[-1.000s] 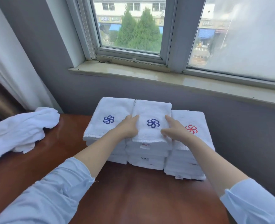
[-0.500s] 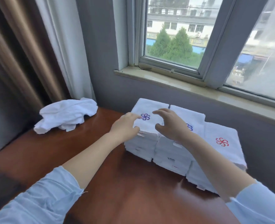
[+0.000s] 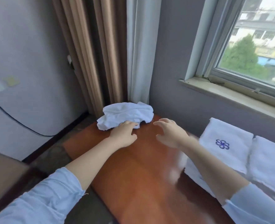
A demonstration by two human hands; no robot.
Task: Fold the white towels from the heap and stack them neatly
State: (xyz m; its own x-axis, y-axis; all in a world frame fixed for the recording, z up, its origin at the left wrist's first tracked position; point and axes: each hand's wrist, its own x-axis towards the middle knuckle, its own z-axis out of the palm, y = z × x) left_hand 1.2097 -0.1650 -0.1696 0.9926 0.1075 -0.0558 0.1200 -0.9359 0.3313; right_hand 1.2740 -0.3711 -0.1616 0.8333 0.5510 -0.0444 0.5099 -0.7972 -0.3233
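A crumpled heap of white towels (image 3: 127,114) lies at the far corner of the wooden table (image 3: 143,172), by the curtains. My left hand (image 3: 123,135) reaches to the heap's near edge, its fingertips touching the cloth. My right hand (image 3: 169,132) hovers above the table just right of the heap, fingers spread and slightly bent, holding nothing. Stacks of folded white towels (image 3: 227,143) with blue flower emblems stand at the right, under the window; a second stack (image 3: 269,160) sits beside the first.
Brown and white curtains (image 3: 111,50) hang behind the heap. A window sill (image 3: 230,94) runs along the grey wall at the right. A dark chair or furniture edge (image 3: 9,168) sits at the lower left, and a black cable (image 3: 17,122) trails along the left wall.
Both hands left the folded stacks and moved left toward the crumpled heap. My view swung left, so the stacks now sit at the right edge.
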